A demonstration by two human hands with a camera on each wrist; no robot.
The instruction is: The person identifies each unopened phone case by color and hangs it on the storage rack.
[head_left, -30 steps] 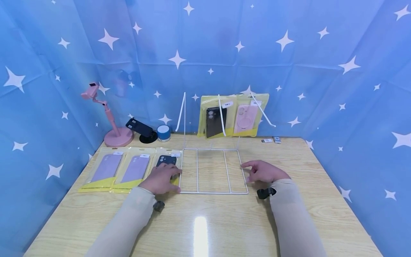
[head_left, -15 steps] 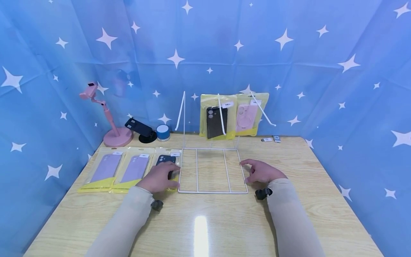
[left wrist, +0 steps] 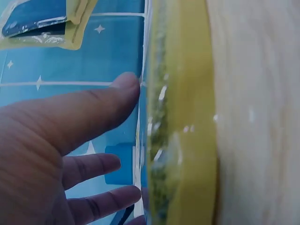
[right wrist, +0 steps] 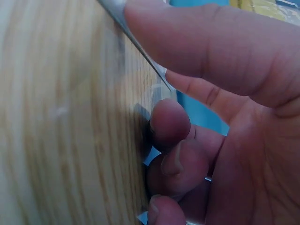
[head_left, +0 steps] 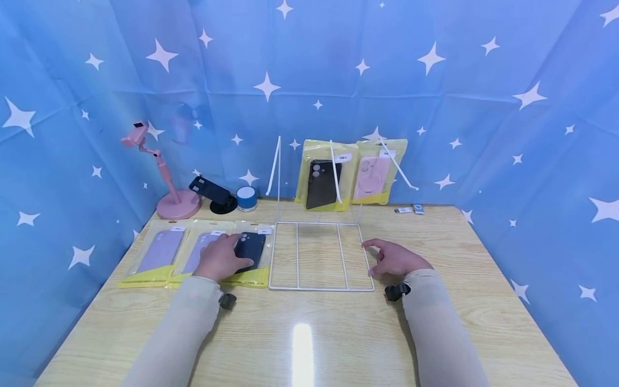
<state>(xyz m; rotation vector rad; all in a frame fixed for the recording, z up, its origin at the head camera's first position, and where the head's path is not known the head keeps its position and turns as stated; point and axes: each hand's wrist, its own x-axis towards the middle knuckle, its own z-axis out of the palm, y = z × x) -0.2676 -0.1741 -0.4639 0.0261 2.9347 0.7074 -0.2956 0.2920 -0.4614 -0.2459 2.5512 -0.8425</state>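
My left hand [head_left: 221, 259] is over the packaged dark phone case [head_left: 252, 247], its fingers spread and loosely bent. In the left wrist view the thumb and fingertips come right up to the edge of the yellow-ended package [left wrist: 185, 103]. Part of the middle package with a purple phone case [head_left: 197, 252] is hidden behind this hand. My right hand [head_left: 397, 258] touches the right side wire of a white wire display rack [head_left: 319, 289], index finger farther back and thumb nearer. Its other fingers [right wrist: 169, 123] curl loosely beside the wooden table.
Packaged black [head_left: 321, 188] and pink [head_left: 371, 174] phone cases hang on the rack's prongs. Another packaged purple case [head_left: 161, 251] lies far left. Behind stand a pink phone stand [head_left: 178, 205], a black phone holder [head_left: 210, 190], a blue speaker [head_left: 246, 199] and small USB sticks [head_left: 403, 210].
My left hand has left the rack's left side wire and moved left over the packages, uncovering more of the dark case. The right hand stays at the right wire.
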